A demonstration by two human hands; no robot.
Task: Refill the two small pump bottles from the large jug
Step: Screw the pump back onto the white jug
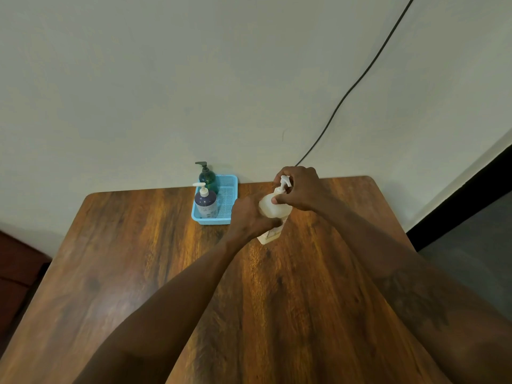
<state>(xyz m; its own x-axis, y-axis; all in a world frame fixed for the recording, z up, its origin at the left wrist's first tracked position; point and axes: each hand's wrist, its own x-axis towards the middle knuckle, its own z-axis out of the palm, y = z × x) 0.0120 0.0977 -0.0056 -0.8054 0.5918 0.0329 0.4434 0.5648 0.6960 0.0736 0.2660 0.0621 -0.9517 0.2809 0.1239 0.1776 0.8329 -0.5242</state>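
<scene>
A large whitish jug (273, 210) with a white pump head (285, 182) stands upright on the wooden table (138, 273), right of a blue basket. My left hand (249, 217) grips the jug's body from the left. My right hand (300, 189) is closed around the pump collar at its top. Two small pump bottles stand in the basket: a dark purple one with a cream pump (205, 203) at the front and a green one with a dark pump (207, 177) behind it.
The blue mesh basket (228, 198) sits at the table's far edge against a pale wall. A black cable (360, 79) runs diagonally down the wall behind the table. A dark red seat (16, 273) stands at the left.
</scene>
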